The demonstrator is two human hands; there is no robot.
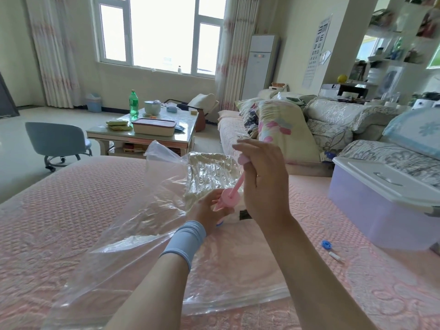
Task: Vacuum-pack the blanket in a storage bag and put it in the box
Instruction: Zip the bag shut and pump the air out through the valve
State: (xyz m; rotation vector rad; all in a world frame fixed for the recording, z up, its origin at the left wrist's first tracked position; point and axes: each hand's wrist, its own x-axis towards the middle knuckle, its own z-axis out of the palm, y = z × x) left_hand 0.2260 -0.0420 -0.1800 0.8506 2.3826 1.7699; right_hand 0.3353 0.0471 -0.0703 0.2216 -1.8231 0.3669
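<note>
A clear plastic storage bag point(152, 225) lies crumpled on the pink bed cover, with a cream blanket point(209, 172) inside its far part. A pink hand pump point(229, 198) stands on the bag. My left hand point(210, 209), with a blue wristband, grips the pump's body low down. My right hand point(262, 182) holds the pump's handle, pulled up on its thin rod. A translucent purple storage box point(381, 215) with a white lid sits on the bed at the right.
A blue valve cap point(326, 244) and a small white clip point(335, 256) lie on the bed cover near the box. Beyond the bed stand a coffee table point(185, 136), a grey chair point(56, 141) and a sofa piled with pillows point(333, 120).
</note>
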